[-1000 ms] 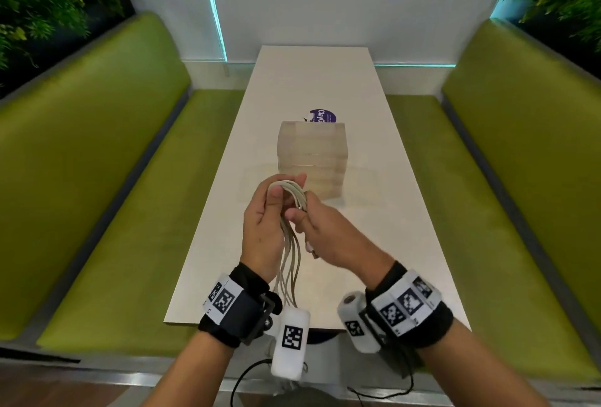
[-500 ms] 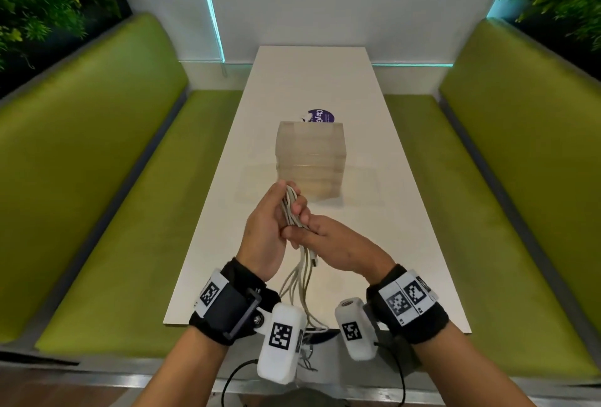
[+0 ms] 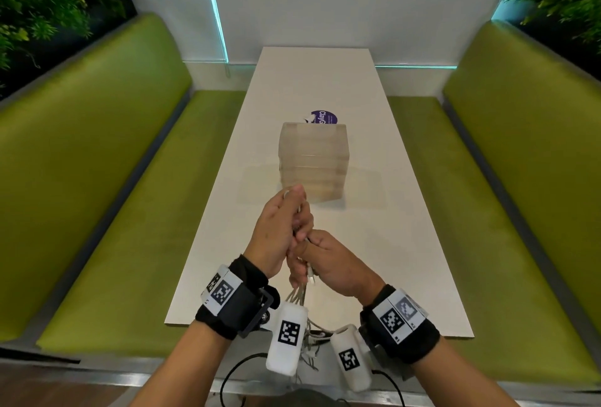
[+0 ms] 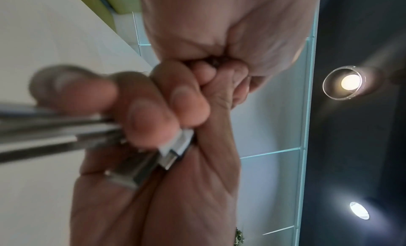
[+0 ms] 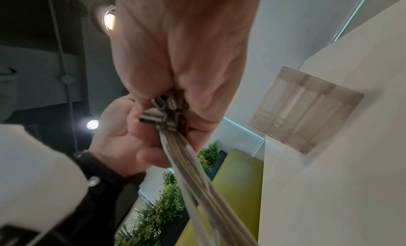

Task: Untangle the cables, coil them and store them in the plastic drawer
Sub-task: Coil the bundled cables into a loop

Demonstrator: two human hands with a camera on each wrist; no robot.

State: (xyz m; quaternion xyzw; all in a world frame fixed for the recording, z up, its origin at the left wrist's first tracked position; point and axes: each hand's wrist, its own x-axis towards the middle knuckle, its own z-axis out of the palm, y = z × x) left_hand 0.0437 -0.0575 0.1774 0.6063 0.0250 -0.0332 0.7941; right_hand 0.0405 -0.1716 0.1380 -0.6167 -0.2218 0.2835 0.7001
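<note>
1. Your left hand (image 3: 279,237) and right hand (image 3: 331,263) meet above the near end of the table (image 3: 406,211). Both have fingers curled tight around the cables (image 5: 186,154), the left higher up the bundle, the right just below it.
2. The loose strands hang past the table's near edge, behind the wrist cameras. They could snag on those housings or on the edge when you lift, and a snag would drag the bundle through your grip.
3. Several connectors (image 5: 158,110) sit bunched at your right palm. Ease that grip to start a coil and I'd expect one plug to slip out and re-cross the others.
4. The plastic drawer (image 3: 313,162) stands upright further along the table, well apart from your hands, every tier seemingly closed. With both hands full, opening it one-handed risks spilling a coil.
5. Hard to make out: how many cables there are, whether they are still knotted inside your fists, and where the tails end. The left-wrist view is blurred.
</note>
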